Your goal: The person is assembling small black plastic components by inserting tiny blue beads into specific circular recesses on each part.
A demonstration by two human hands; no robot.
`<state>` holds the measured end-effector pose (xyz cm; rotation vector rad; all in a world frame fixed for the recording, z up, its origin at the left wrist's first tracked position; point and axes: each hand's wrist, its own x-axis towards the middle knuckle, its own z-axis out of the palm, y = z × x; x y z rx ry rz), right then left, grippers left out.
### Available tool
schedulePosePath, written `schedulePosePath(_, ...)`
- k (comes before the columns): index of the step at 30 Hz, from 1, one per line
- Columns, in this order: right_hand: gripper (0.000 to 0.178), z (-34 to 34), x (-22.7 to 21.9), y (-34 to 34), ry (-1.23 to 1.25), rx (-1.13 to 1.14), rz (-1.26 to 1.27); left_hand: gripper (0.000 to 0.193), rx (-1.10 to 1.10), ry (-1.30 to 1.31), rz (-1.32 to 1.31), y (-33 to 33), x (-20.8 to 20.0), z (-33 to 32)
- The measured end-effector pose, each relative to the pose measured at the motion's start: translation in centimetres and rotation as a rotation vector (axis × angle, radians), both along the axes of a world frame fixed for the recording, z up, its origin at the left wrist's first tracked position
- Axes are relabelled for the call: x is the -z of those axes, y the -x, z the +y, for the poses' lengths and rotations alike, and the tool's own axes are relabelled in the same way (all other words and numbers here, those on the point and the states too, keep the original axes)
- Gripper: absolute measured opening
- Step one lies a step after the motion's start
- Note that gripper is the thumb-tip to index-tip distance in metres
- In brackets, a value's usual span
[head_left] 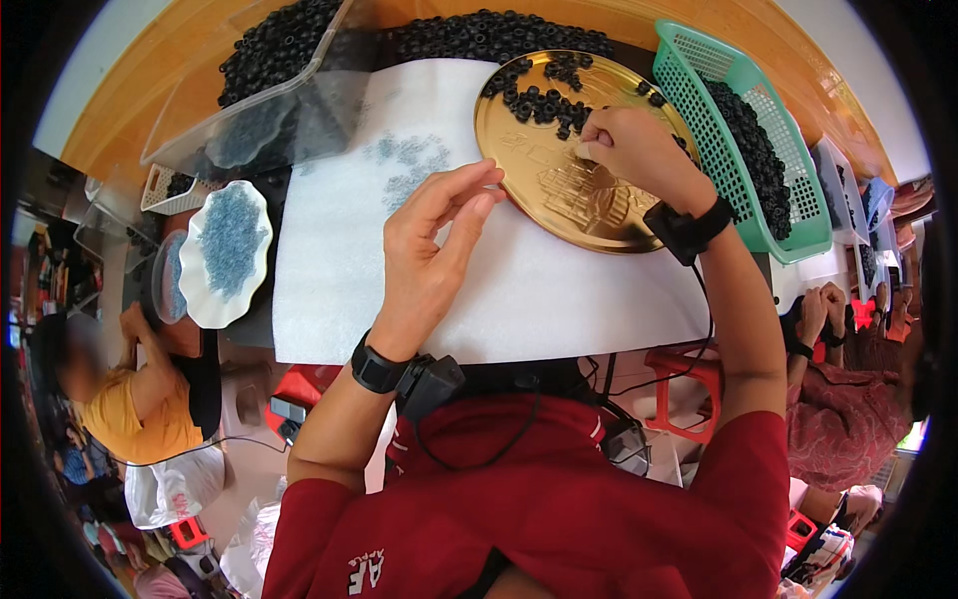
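My left hand (431, 240) hovers over the white foam sheet (559, 299), thumb and fingers pinched together on something too small to make out. My right hand (631, 150) rests on the round gold tray (559, 200), its fingertips closed among the small black rings (544, 100) scattered on the tray's far half. Both wrists wear black bands with cables. A patch of small grey-blue rings (409, 165) lies on the foam sheet just beyond my left hand.
A clear plastic bin (264, 110) of black rings stands far left, with a pile of black rings (489, 35) behind the tray. A green basket (743, 130) of black rings is at right. A white scalloped dish (228, 250) holds grey-blue rings. Other people sit left and right.
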<state>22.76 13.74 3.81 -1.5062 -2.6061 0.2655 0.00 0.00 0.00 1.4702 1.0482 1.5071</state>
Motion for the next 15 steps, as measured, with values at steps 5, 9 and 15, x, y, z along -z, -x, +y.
schedulePosePath(5, 0.022, -0.8, -1.2, -0.6, 0.128, 0.063, 0.350, 0.030, -0.015, 0.026, -0.016, -0.3, -0.2, -0.5)
schedulePosePath(9, 0.020, -0.1, -0.1, -2.3, -0.019, -0.097, 0.332, 0.030, 0.004, 0.007, -0.015, -0.3, -0.1, -0.3)
schedulePosePath(15, 0.020, -0.9, 0.6, -1.7, 0.054, -0.136, 0.204, 0.030, 0.004, -0.003, -0.027, 0.0, -0.1, -0.2)
